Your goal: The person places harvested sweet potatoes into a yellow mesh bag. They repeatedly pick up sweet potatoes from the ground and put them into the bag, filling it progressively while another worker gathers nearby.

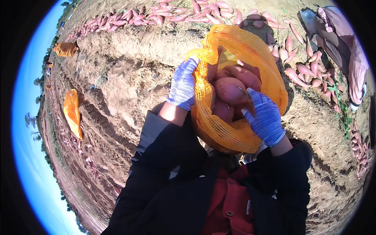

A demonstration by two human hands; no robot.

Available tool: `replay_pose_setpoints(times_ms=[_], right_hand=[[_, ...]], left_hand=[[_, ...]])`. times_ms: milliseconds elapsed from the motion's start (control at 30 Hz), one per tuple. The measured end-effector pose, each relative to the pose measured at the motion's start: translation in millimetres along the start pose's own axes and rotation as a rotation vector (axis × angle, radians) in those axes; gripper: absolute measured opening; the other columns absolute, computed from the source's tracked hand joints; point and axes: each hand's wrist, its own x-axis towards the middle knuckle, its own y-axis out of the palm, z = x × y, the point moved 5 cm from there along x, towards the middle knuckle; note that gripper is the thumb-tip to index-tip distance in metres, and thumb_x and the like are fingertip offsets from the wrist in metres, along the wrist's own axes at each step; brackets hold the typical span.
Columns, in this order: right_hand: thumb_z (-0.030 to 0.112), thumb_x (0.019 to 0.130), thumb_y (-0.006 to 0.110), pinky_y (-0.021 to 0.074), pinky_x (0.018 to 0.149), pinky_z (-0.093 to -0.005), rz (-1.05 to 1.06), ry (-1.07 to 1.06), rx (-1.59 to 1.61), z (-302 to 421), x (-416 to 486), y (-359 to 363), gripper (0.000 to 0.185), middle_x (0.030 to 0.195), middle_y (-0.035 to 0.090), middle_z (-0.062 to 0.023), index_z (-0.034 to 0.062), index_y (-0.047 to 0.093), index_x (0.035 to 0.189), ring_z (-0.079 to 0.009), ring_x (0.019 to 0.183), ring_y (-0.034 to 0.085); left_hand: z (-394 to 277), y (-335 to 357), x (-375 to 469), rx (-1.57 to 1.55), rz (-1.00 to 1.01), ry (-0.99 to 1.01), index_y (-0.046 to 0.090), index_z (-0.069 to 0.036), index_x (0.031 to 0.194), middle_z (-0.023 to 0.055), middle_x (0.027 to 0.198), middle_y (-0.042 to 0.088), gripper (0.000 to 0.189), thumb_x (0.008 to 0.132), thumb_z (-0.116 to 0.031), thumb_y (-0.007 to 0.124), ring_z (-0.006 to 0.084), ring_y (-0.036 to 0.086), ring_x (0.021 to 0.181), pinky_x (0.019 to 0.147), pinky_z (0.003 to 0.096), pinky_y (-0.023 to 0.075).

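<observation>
An orange mesh sack [246, 144] stands before me with its mouth wide and its rim folded down. Reddish sweet potatoes [230, 90] lie heaped inside it. My left hand [182, 83], in a blue-and-white knit glove, grips the bunched rim on the sack's left side. In a matching glove, my right hand [265, 119] reaches over the right front rim. Its fingers and thumb are spread, with the fingertips beside the edge of a large sweet potato; whether they press on it is hard to tell.
A long row of sweet potatoes [176, 14] lies on the dry soil across the top. More sweet potatoes [314, 69] are piled at right, beside another person's trouser leg [354, 64]. Two orange sacks, one upper [65, 49] and one lower [72, 113], are at left.
</observation>
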Motion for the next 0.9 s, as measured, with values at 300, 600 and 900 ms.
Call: replay_pose_setpoints(times_ms=[300,600,900], right_hand=[[0.018,0.085,0.05,0.0461,0.056,-0.0443,0.185,-0.027,-0.15,-1,-4,0,0.013,0.067,0.06,-0.0154,0.0055,0.054,0.083,-0.033,0.063,0.06],[0.024,0.086,0.055,0.0467,0.059,-0.0436,0.14,0.034,-0.013,-8,-7,4,0.017,0.068,0.06,-0.0161,0.0075,0.054,0.088,-0.0342,0.067,0.061],[0.028,0.07,0.071,0.0482,0.076,-0.0418,0.321,0.252,-0.229,-16,-10,20,0.075,0.109,0.057,-0.021,0.007,0.034,0.132,-0.0358,0.088,0.061]], left_hand=[[-4,-6,-1,0.004,-0.049,0.023,0.053,0.001,0.109,0.0101,0.095,0.059,0.029,0.09,-0.02,0.049,0.0186,0.057,0.08,0.073,0.0308,0.048],[1,-8,4,0.006,-0.069,0.021,0.053,0.001,0.107,0.0111,0.094,0.059,0.028,0.091,-0.021,0.049,0.0194,0.057,0.08,0.071,0.0312,0.0482],[-3,2,4,-0.038,0.036,0.105,0.056,0.0,0.109,0.0055,0.092,0.061,0.025,0.093,-0.017,0.048,0.0097,0.055,0.079,0.072,0.0242,0.0464]])
